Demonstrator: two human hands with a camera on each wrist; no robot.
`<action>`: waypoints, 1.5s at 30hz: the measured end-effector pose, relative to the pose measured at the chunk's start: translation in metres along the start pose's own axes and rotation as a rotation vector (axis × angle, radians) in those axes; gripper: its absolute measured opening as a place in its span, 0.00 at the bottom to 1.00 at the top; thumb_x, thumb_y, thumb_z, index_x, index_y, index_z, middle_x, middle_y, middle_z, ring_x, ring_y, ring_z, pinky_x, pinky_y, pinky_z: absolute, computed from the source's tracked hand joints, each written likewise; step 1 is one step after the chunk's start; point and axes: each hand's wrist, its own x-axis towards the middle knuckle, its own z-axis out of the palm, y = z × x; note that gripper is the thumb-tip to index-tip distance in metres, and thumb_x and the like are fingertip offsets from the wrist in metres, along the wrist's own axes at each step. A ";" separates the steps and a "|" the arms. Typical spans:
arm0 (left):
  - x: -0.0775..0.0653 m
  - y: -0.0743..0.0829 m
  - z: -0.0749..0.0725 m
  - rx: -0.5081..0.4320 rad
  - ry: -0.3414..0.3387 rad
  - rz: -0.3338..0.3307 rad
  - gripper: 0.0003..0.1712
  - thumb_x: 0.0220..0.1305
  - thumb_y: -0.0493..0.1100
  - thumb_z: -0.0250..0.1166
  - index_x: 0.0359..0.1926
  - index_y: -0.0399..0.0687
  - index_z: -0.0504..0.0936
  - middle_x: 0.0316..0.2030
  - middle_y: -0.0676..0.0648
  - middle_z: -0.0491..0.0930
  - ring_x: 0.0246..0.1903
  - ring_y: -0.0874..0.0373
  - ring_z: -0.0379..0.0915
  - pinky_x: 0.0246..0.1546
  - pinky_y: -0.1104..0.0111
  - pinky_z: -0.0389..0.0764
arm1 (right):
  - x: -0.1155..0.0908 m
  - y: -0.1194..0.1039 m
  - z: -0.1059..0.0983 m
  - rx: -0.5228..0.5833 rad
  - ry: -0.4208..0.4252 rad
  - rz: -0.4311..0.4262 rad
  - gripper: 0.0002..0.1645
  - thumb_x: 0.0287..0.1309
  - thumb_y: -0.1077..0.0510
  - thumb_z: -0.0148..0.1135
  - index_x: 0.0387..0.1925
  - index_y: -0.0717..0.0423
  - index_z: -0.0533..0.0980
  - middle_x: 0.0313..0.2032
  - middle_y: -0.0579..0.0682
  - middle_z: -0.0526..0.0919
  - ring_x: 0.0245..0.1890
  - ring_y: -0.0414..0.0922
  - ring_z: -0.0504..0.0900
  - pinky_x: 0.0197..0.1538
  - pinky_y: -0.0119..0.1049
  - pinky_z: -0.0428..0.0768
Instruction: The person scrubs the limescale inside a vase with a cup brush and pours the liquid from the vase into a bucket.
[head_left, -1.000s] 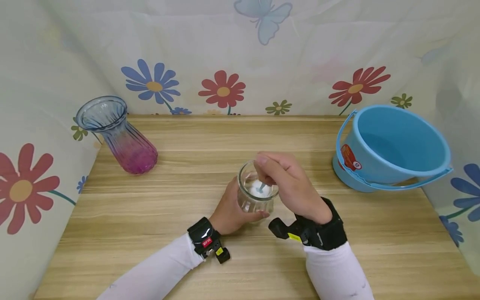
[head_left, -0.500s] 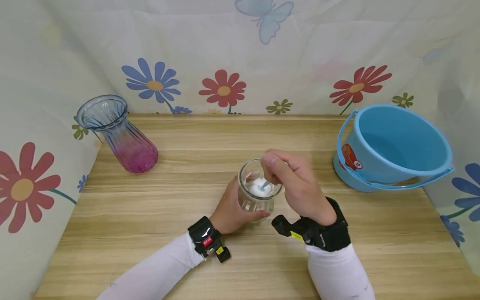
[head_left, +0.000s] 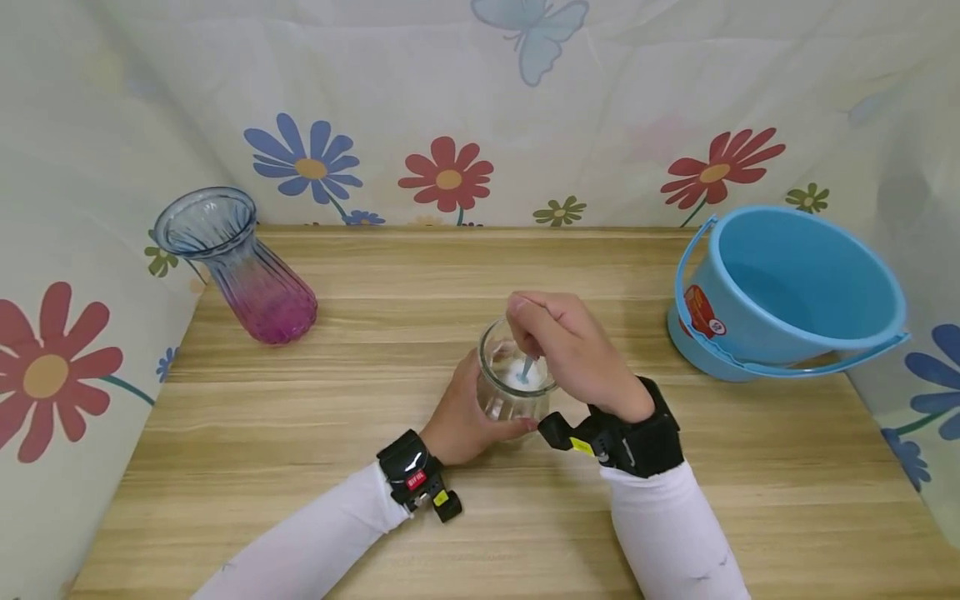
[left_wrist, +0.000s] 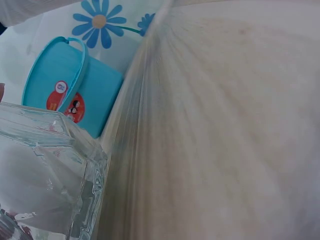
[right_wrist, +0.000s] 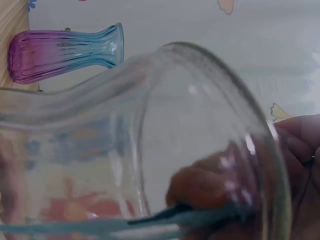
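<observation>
A clear glass vase (head_left: 510,406) stands at the middle of the table, its flared rim toward me. My left hand (head_left: 463,417) grips its lower body from the left, thumb across the near side. Over the mouth, my right hand (head_left: 576,346) holds a bottle brush (head_left: 526,372) by its thin light-blue handle, fingers curled round the top. The brush's white head sits down inside the vase. In the right wrist view, the brush handle (right_wrist: 100,228) runs along the inside of the glass. Faceted glass of the vase (left_wrist: 75,165) fills the lower left of the left wrist view.
A blue-to-pink glass vase (head_left: 255,283) stands at the back left of the wooden table (head_left: 360,317). At the back right is a light-blue bucket (head_left: 693,354) with its handle lowered. Flower-printed sheeting (head_left: 360,75) encloses the back and sides.
My right hand shifts slightly right, then back left and a little away from me, moving the brush handle inside the vase. My left hand and the vase stay in place.
</observation>
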 end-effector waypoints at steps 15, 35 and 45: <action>0.002 0.002 0.000 -0.027 -0.009 -0.003 0.62 0.45 0.57 0.84 0.76 0.64 0.57 0.65 0.56 0.71 0.62 0.59 0.72 0.65 0.56 0.75 | 0.001 0.002 -0.004 0.058 -0.023 -0.005 0.28 0.80 0.58 0.40 0.17 0.59 0.60 0.18 0.52 0.57 0.20 0.49 0.59 0.29 0.36 0.60; 0.002 0.000 -0.001 -0.021 -0.001 0.037 0.63 0.46 0.56 0.84 0.77 0.62 0.56 0.65 0.57 0.71 0.62 0.59 0.72 0.65 0.57 0.76 | -0.005 -0.006 0.001 0.073 0.003 -0.118 0.25 0.80 0.61 0.40 0.20 0.58 0.62 0.19 0.51 0.58 0.21 0.45 0.60 0.30 0.36 0.60; 0.001 0.002 -0.002 -0.027 -0.014 0.014 0.60 0.47 0.56 0.83 0.76 0.69 0.56 0.66 0.57 0.70 0.63 0.59 0.72 0.66 0.58 0.75 | 0.001 0.000 0.002 0.037 -0.006 -0.045 0.27 0.81 0.59 0.39 0.19 0.58 0.63 0.19 0.50 0.58 0.20 0.48 0.60 0.29 0.35 0.61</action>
